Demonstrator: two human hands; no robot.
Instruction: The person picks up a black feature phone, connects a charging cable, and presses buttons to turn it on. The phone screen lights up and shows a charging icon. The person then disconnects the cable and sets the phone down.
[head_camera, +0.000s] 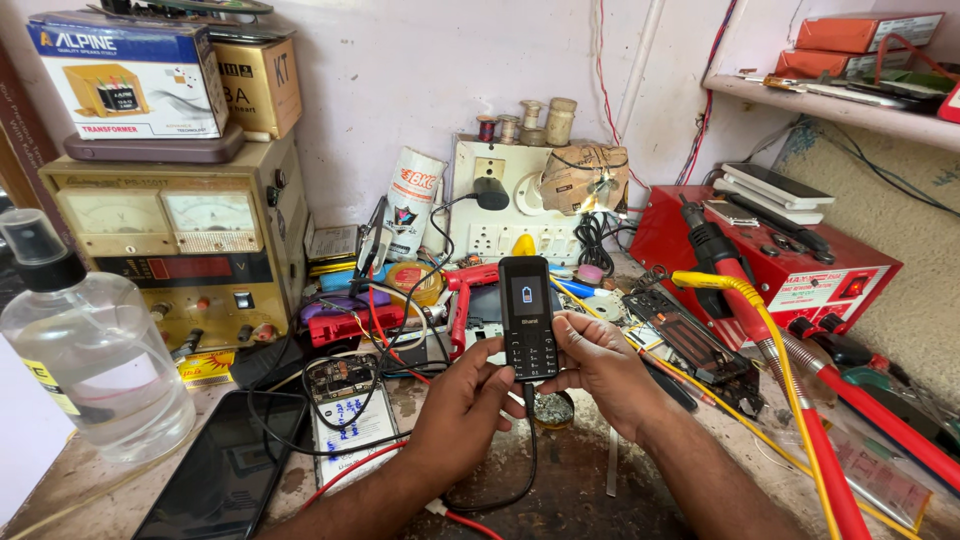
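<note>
Both hands hold a small black keypad phone (527, 316) upright above the bench, its screen lit. My left hand (462, 403) grips its lower left side with the thumb near the keys. My right hand (602, 368) holds its right edge, thumb on the keypad. A black cable (530, 445) is plugged into the phone's bottom and loops down toward me.
A clear spray bottle (88, 345) stands at the left by a beige power supply (175, 245). A dark smartphone (228, 470) and an opened phone (345, 405) lie front left. At the right are a red soldering station (765, 250), red and yellow hoses (800, 400), a circuit frame (690, 345).
</note>
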